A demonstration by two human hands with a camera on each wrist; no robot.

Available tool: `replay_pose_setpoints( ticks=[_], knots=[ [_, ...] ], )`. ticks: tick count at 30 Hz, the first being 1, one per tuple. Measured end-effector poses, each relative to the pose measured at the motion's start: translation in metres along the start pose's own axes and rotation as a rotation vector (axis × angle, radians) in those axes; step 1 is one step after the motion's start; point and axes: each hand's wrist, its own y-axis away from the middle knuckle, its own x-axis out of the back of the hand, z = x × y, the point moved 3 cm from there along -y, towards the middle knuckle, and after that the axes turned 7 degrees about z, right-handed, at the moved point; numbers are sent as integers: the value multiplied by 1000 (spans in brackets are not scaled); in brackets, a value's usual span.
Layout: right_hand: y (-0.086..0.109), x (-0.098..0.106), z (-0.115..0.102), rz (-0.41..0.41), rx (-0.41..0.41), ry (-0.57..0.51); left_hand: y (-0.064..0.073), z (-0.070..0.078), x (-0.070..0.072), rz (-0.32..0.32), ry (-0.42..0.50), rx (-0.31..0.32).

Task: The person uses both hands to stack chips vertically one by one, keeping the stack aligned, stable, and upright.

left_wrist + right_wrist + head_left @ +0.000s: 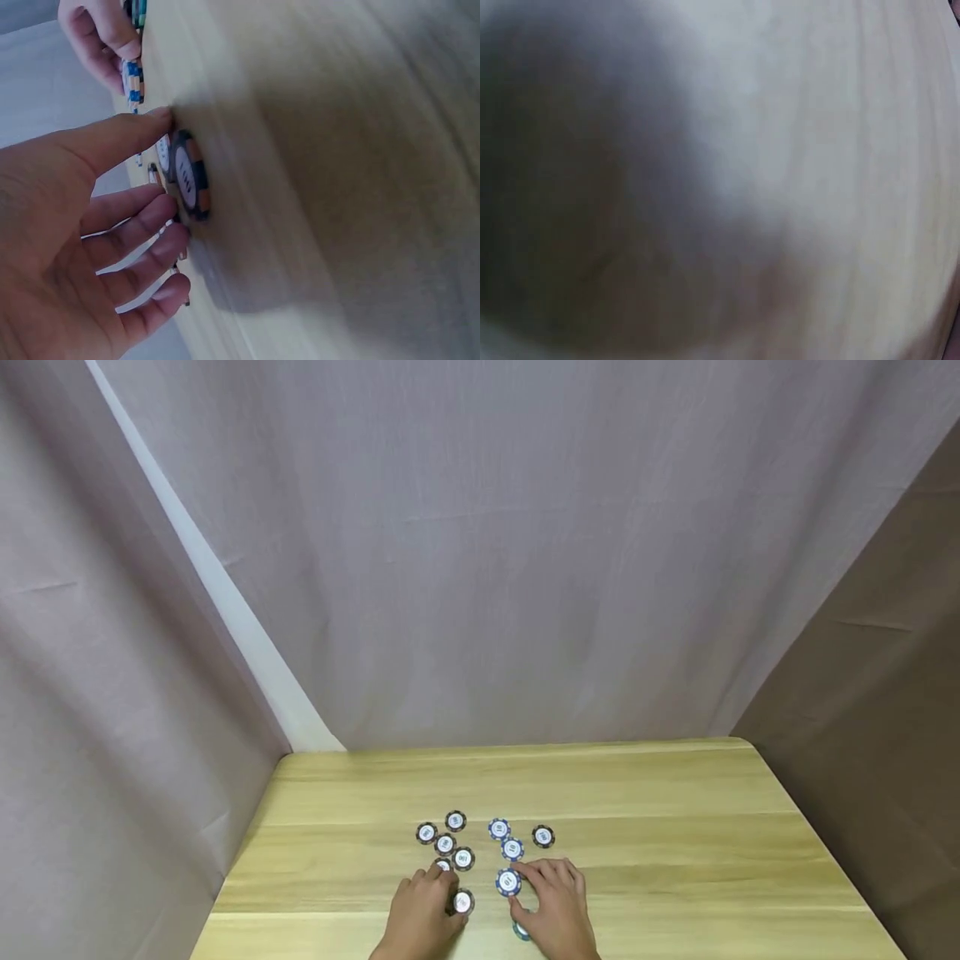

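In the head view my left hand (423, 912) is beside a black poker chip (462, 902), another black chip partly hidden under its fingertips. The left wrist view shows its thumb and loosely bent fingers spread apart around a black and orange chip marked 100 (190, 176), which lies flat on the table. My right hand (557, 906) pinches a blue and white poker chip marked 10 (507, 882) between thumb and index finger. A green chip (521, 932) is partly hidden beneath that hand. The right wrist view has only blurred table and shadow.
Several black chips (445, 844) lie in a loose group ahead of the left hand. Two blue chips (512, 848) are beyond the right hand, with one black chip (543, 836) to their right. Grey curtains (480, 568) enclose the wooden table (675, 810).
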Motion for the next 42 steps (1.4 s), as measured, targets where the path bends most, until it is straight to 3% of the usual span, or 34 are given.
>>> replay_pose_setpoints(
  ticks=[11, 15, 20, 29, 33, 37, 42],
  knots=[
    [3, -6, 1, 81, 39, 7, 1, 0, -6, 27, -51, -92],
    [4, -8, 1, 128, 67, 4, 0, 0, -9, 68, -84, -124],
    [6, -8, 0, 183, 115, -5, -1, -1, -14, 96, -105, -131],
    [2, -4, -2, 95, 54, 10, -3, 1, -15, 26, -23, -101],
    [-1, -2, -4, 35, 25, 13, -3, 4, -12, 97, -7, -126],
    [0, -3, -3, 41, 24, 12, -5, 9, -8, 215, 13, -184],
    [1, -2, -2, 68, 26, 6, -11, 17, -7, 252, 30, -209]
  ],
)
